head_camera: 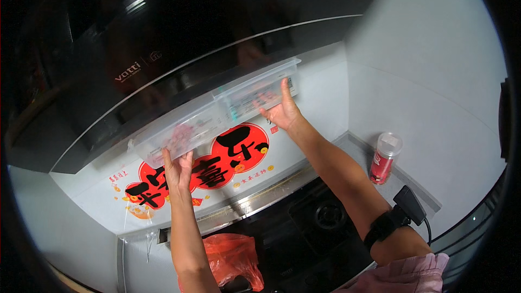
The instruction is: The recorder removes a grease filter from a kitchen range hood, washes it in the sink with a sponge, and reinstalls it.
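A long clear plastic container (222, 108) in two sections is held up just under the front edge of a black range hood (220, 0). My left hand (178, 169) grips its lower left end, with the thumb at the front and the fingers at the bottom edge. At the right section, my right hand (285, 110) holds on with the thumb up the front face. The walls bear printed writing, and something reddish shows through the left section; what it is, I cannot tell.
Behind hangs a white wall panel with a red decorative sticker (240, 146). Below sits a black gas cooktop (281, 228) with a red plastic bag (234, 258) on it. A clear jar with a red label (384, 158) stands in the right corner. A device is strapped to my right arm.
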The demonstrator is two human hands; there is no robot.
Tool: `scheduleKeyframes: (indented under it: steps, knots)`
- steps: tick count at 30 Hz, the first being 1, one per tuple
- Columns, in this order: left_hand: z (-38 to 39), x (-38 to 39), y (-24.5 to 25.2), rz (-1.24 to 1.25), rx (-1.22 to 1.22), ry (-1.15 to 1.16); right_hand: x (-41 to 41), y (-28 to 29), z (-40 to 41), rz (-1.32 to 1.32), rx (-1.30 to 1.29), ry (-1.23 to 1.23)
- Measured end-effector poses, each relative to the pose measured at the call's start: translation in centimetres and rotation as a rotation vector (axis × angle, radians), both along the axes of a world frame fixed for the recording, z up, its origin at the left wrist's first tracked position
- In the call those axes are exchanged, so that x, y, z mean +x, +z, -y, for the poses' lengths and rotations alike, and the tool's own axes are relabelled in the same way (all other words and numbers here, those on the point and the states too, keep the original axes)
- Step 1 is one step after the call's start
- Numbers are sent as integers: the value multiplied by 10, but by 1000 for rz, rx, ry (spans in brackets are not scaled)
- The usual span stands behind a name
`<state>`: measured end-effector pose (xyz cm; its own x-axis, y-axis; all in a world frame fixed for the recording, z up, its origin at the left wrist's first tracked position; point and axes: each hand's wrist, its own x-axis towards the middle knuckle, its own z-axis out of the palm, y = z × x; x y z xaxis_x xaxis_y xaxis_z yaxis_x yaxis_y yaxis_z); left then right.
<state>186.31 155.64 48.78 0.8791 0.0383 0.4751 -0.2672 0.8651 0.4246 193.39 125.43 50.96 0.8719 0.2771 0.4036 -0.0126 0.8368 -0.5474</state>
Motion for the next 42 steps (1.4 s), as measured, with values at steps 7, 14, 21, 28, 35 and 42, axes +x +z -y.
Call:
scheduleKeyframes:
  steps: [7, 14, 21, 28, 35, 42]
  knots:
    - [-2, 0, 2, 1, 40, 38, 2, 1, -5, -90, 18, -46]
    - [1, 4, 1, 18, -25, -40, 0, 5, -1, -267, 88, -103]
    - [-2, -1, 5, -49, 1, 40, -10, 10, -5, -126, -25, -134]
    - [-3, 4, 6, -37, 55, 51, -8, 10, -6, -147, -25, -166]
    - [-10, 3, 9, -20, 116, 95, -11, 7, -12, -105, -6, -128]
    - [-12, 7, 9, -80, 67, 91, -6, 7, -16, -137, 0, -156]
